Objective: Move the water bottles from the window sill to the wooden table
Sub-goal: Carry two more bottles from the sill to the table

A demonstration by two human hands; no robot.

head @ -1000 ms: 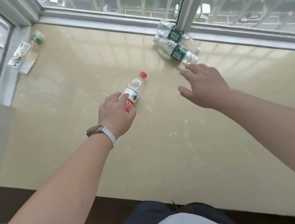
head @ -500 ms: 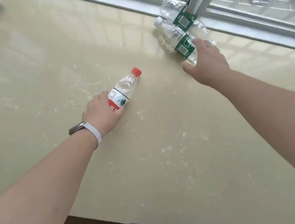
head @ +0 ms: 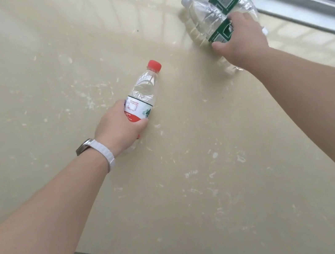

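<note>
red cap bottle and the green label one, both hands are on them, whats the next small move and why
Probably lift both bottles off the sill together. The left hand is wrapped around the red-cap bottle at its label, and the right hand is closed over the nearer green-label bottle. Both bottles lie on the window sill, so each grip looks set for raising.

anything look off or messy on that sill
No spill or damage shows, but the bottles lie on their sides: the red-capped bottle in the left hand, and two green-label bottles by the window frame under the right hand. White flecks dot the sill.
</note>
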